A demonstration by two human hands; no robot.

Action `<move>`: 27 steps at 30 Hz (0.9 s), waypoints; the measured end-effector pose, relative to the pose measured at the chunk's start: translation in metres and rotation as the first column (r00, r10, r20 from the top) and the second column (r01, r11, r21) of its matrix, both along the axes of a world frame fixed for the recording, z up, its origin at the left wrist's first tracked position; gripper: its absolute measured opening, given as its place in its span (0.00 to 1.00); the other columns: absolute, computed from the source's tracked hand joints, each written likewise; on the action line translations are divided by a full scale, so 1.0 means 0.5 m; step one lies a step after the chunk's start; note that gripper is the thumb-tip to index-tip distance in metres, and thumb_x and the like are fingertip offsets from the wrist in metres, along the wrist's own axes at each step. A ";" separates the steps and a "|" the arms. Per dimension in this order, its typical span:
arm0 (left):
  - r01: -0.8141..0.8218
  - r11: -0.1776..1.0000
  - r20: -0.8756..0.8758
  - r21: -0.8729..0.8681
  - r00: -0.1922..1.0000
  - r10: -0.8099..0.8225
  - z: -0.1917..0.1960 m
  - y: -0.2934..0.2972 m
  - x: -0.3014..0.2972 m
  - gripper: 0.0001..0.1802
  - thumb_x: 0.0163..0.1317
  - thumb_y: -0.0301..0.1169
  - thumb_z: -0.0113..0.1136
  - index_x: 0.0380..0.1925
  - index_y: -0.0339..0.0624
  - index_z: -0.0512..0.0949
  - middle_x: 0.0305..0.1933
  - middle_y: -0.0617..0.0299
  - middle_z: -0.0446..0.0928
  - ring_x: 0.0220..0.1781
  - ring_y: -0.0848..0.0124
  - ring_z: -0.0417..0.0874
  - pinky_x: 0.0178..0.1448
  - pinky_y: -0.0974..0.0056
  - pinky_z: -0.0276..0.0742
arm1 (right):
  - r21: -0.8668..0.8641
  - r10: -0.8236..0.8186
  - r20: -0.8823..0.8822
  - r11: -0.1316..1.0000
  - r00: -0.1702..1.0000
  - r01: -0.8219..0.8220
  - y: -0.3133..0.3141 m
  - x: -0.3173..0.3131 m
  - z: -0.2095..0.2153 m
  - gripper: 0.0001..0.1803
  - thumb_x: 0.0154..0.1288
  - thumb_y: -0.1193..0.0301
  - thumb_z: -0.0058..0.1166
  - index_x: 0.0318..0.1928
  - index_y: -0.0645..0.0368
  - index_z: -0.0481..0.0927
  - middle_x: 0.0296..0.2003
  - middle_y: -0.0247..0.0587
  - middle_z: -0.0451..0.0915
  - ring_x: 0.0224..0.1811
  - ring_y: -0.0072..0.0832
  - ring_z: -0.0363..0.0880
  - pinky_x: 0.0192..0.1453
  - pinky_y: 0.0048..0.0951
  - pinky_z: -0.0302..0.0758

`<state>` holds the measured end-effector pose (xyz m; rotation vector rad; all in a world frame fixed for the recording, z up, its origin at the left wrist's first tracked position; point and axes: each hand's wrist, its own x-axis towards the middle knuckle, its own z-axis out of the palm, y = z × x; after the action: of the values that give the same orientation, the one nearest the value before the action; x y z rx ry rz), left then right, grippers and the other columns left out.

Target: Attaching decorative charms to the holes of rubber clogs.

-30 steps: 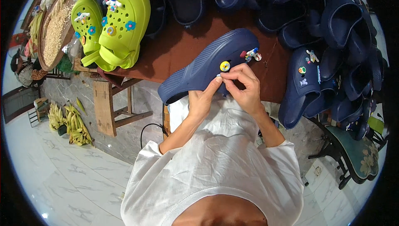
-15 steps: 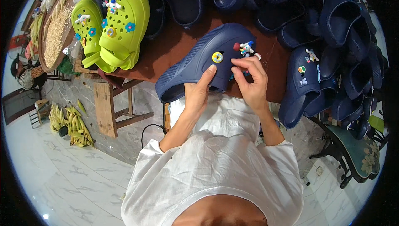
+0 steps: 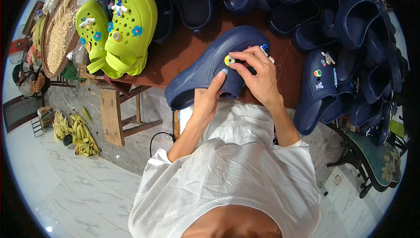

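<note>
A navy clog (image 3: 197, 69) lies at the near edge of the brown-covered table, its toe pointing away and to the right. My left hand (image 3: 208, 102) holds it by the opening, thumb on top and fingers tucked inside, out of sight. My right hand (image 3: 259, 72) is closed, with thumb and forefinger on a yellow ring-shaped shoe charm (image 3: 228, 60) on the clog's upper. Behind the knuckles a blue-hatted charm (image 3: 264, 47) shows only in part. A pale bluish spot shows at my left thumb tip; I cannot tell what it is.
Two lime-green clogs (image 3: 133, 23) with charms stand at the left. Several navy clogs (image 3: 194, 6) crowd the table's far side, and more (image 3: 316, 89) pile up at the right. A wooden stool (image 3: 113, 115) and corn cobs (image 3: 83, 135) are lower left; a person (image 3: 33, 78) is farther off.
My right hand has moved left, from beside the toe charms onto the yellow ring-shaped charm. My left hand and the navy clog have barely moved.
</note>
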<state>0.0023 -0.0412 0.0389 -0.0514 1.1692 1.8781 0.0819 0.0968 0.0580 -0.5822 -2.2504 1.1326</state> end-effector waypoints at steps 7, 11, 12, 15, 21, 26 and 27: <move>0.024 1.000 -0.012 -0.018 1.000 -0.024 -0.005 -0.006 -0.002 0.24 0.67 0.32 0.63 0.60 0.38 0.70 0.56 0.58 0.77 0.55 0.68 0.80 0.56 0.59 0.80 | 0.004 0.037 0.005 0.999 0.999 -0.037 0.005 0.003 -0.002 0.11 0.60 0.70 0.64 0.44 0.54 0.86 0.36 0.38 0.79 0.38 0.34 0.81 0.43 0.33 0.76; 0.001 1.000 0.066 0.006 0.998 -0.002 0.006 -0.002 -0.007 0.23 0.68 0.34 0.62 0.59 0.37 0.71 0.55 0.59 0.77 0.55 0.68 0.80 0.55 0.60 0.80 | 0.018 0.055 0.001 0.998 0.998 -0.055 0.007 -0.005 -0.004 0.11 0.60 0.70 0.64 0.44 0.55 0.86 0.36 0.38 0.79 0.38 0.34 0.80 0.44 0.33 0.75; -0.002 1.000 0.057 0.014 0.998 0.001 0.008 -0.001 -0.008 0.23 0.68 0.34 0.62 0.59 0.37 0.71 0.55 0.59 0.77 0.55 0.68 0.80 0.55 0.60 0.80 | 0.037 0.051 -0.017 0.998 0.999 -0.050 0.006 -0.007 -0.005 0.11 0.60 0.71 0.64 0.44 0.56 0.85 0.36 0.39 0.79 0.38 0.35 0.80 0.44 0.34 0.75; -0.025 0.997 0.073 0.067 0.997 0.021 0.006 -0.006 -0.006 0.22 0.68 0.34 0.61 0.58 0.38 0.72 0.55 0.61 0.78 0.55 0.68 0.80 0.55 0.58 0.80 | 0.038 0.054 -0.036 0.998 0.998 -0.052 0.007 -0.009 0.005 0.10 0.60 0.71 0.63 0.43 0.58 0.83 0.36 0.41 0.78 0.39 0.38 0.79 0.44 0.35 0.75; -0.014 0.999 0.114 0.040 0.993 0.009 0.008 -0.006 0.000 0.22 0.66 0.33 0.62 0.59 0.42 0.72 0.56 0.63 0.78 0.57 0.69 0.79 0.61 0.57 0.75 | 0.092 0.059 -0.026 0.994 0.998 -0.056 0.003 -0.008 -0.008 0.08 0.59 0.77 0.63 0.40 0.62 0.82 0.34 0.42 0.76 0.33 0.32 0.78 0.37 0.28 0.77; 0.132 0.983 0.056 0.131 0.989 -0.140 -0.027 -0.027 -0.003 0.22 0.64 0.25 0.63 0.58 0.39 0.71 0.54 0.62 0.78 0.54 0.72 0.79 0.59 0.62 0.77 | 0.020 0.041 -0.069 0.999 0.997 -0.040 -0.004 -0.004 0.005 0.15 0.60 0.73 0.63 0.48 0.59 0.80 0.38 0.43 0.76 0.37 0.36 0.78 0.45 0.33 0.77; 0.127 0.981 0.042 0.144 0.990 -0.134 -0.030 -0.028 -0.006 0.22 0.64 0.25 0.63 0.58 0.39 0.71 0.54 0.62 0.78 0.54 0.72 0.79 0.59 0.62 0.77 | -0.033 0.018 -0.096 0.999 0.995 -0.022 -0.009 0.003 0.011 0.16 0.60 0.73 0.63 0.49 0.59 0.80 0.40 0.43 0.76 0.37 0.35 0.78 0.45 0.31 0.77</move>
<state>-0.0006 -0.0553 0.0237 0.0536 0.9788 1.8267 0.0832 0.0925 0.0634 -0.5088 -2.1642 1.1850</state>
